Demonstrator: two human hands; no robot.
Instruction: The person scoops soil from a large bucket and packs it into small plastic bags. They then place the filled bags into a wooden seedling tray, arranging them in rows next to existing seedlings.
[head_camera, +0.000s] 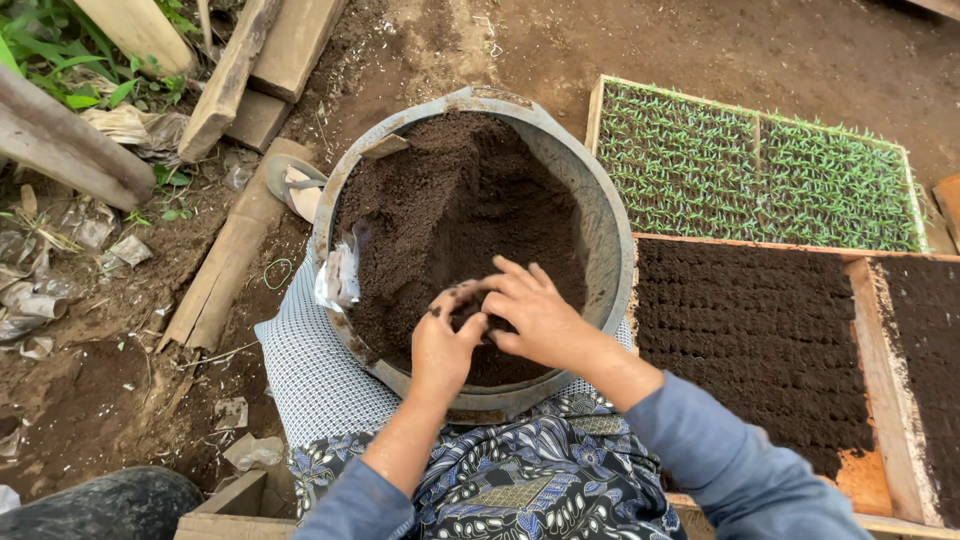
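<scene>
A large grey metal basin (600, 205) rests against my lap, filled with dark soil (450, 210). My left hand (440, 345) and my right hand (535, 310) meet over the near side of the soil. Both hands close together around a small soil-smeared pouch or clump (462, 300); what exactly it is stays unclear. A small clear plastic bag (340, 275) hangs at the basin's left rim.
To the right lie wooden seedling trays: one with green sprouts (760, 170), two with dark soil blocks (760, 340). Wooden planks (225, 260) and litter lie on the bare ground at left. A sandal (292, 185) sits beside the basin. A dark boot (100, 505) shows bottom left.
</scene>
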